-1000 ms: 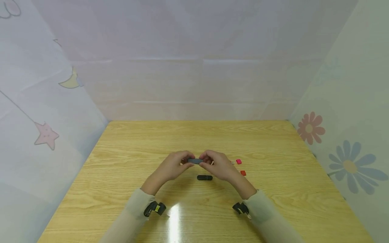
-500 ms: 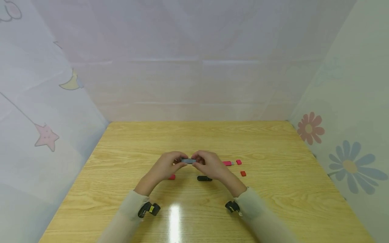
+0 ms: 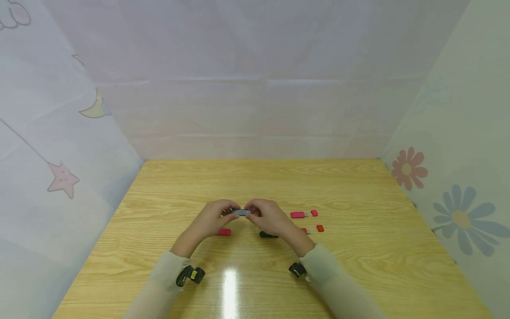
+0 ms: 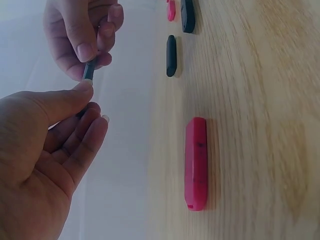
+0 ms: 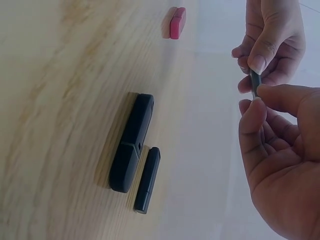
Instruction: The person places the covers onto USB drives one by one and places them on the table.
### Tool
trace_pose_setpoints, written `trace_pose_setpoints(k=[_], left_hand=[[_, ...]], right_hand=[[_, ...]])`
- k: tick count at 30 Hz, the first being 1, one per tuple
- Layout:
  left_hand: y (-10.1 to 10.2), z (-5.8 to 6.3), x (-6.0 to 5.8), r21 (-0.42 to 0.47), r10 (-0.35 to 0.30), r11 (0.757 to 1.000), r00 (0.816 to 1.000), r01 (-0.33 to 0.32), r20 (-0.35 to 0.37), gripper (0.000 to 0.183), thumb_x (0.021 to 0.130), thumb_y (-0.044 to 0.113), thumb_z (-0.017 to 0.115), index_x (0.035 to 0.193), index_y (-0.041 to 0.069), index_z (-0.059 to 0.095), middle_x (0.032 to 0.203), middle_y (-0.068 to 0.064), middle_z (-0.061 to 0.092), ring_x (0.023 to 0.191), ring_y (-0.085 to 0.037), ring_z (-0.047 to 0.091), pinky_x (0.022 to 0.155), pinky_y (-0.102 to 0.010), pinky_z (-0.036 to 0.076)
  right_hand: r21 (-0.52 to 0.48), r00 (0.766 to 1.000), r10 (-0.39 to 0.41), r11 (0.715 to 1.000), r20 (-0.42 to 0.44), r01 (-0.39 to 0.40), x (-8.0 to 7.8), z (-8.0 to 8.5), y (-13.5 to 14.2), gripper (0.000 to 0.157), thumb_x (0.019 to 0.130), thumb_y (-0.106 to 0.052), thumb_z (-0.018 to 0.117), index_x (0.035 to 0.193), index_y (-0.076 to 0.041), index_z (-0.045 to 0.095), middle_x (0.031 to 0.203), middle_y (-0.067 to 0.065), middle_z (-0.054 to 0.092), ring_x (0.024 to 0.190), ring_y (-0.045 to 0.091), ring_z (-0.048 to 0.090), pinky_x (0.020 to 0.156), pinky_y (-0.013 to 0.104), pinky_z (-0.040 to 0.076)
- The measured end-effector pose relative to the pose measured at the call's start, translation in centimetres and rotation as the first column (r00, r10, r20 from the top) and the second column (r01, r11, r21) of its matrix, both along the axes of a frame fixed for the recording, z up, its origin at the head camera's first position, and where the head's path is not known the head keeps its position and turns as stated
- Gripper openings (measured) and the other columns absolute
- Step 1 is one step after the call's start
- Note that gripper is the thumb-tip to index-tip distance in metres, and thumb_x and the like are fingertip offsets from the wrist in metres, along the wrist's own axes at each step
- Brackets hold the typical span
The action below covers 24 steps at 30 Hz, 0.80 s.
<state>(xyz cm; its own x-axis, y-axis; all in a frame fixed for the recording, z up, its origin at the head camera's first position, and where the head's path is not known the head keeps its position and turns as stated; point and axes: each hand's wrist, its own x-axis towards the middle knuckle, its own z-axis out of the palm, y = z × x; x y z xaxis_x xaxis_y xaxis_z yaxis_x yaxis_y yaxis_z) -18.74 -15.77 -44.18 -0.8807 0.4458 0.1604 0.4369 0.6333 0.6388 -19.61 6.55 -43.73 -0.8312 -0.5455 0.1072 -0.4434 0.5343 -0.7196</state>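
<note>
Both hands meet above the table on a slim dark grey stick, which looks like a USB flash drive. My left hand pinches its left end between thumb and fingertips. At the opposite end, my right hand pinches it the same way. In the left wrist view, only a short length of the dark stick shows between the thumbs. Below the right hand lies a larger black flash drive, with a slimmer black stick beside it. A pink-red flash drive lies by the left hand.
Right of the hands, a pink flash drive shows its metal plug, and a pink cap lies beside it. A red flash drive, partly behind the right forearm, has a red cap nearby. Printed cloth surrounds the wooden table.
Both hands have moved left together with the dark flash drive held between them. The pink and red flash drives at right and the pink-red one at left have come into view.
</note>
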Motion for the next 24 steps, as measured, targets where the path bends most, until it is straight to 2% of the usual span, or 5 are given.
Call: trace_pose_setpoints(k=[3, 10, 16, 24], left_hand=[[-0.2, -0.1, -0.1, -0.008, 0.009, 1.0, 1.0, -0.009, 0.005, 0.02, 0.095, 0.015, 0.073, 0.114, 0.01, 0.073, 0.107, 0.0, 0.072, 0.091, -0.012, 0.066, 0.082, -0.033, 0.057], [-1.3, -0.7, -0.7, 0.008, 0.027, 1.0, 0.997, -0.027, 0.066, 0.02, 0.095, 0.015, 0.072, 0.115, 0.013, 0.072, 0.11, 0.0, 0.068, 0.093, -0.012, 0.065, 0.08, -0.029, 0.056], [-2.1, -1.2, -1.2, 0.008, 0.032, 0.999, 0.997, -0.032, 0.063, 0.019, 0.095, 0.013, 0.073, 0.114, 0.012, 0.073, 0.111, -0.001, 0.066, 0.094, -0.015, 0.065, 0.082, -0.031, 0.057], [-2.9, -2.0, -1.8, -0.021, 0.047, 0.999, 0.997, -0.046, 0.066, 0.018, 0.094, 0.013, 0.074, 0.111, 0.011, 0.074, 0.107, -0.001, 0.066, 0.093, -0.016, 0.065, 0.08, -0.033, 0.057]], right_hand=[[0.031, 1.0, -0.005, 1.0, -0.004, 0.005, -0.2, -0.1, -0.3, 0.014, 0.1, -0.017, 0.066, 0.111, -0.01, 0.069, 0.087, -0.006, 0.064, 0.07, 0.01, 0.054, 0.063, 0.025, 0.048], [0.134, 1.0, 0.011, 0.991, -0.027, -0.008, -0.6, 0.1, -1.8, 0.013, 0.1, -0.018, 0.066, 0.11, -0.01, 0.069, 0.088, -0.004, 0.065, 0.072, 0.01, 0.055, 0.063, 0.026, 0.048], [0.205, 0.998, 0.018, 0.979, -0.061, -0.005, -1.0, 0.0, -2.9, 0.014, 0.099, -0.019, 0.067, 0.111, -0.011, 0.07, 0.092, -0.001, 0.068, 0.075, 0.01, 0.058, 0.065, 0.026, 0.049], [0.324, 0.997, 0.006, 0.946, -0.079, 0.02, -1.7, -0.4, -4.4, 0.016, 0.1, -0.024, 0.067, 0.111, -0.013, 0.071, 0.095, -0.002, 0.068, 0.078, 0.01, 0.058, 0.068, 0.025, 0.049]])
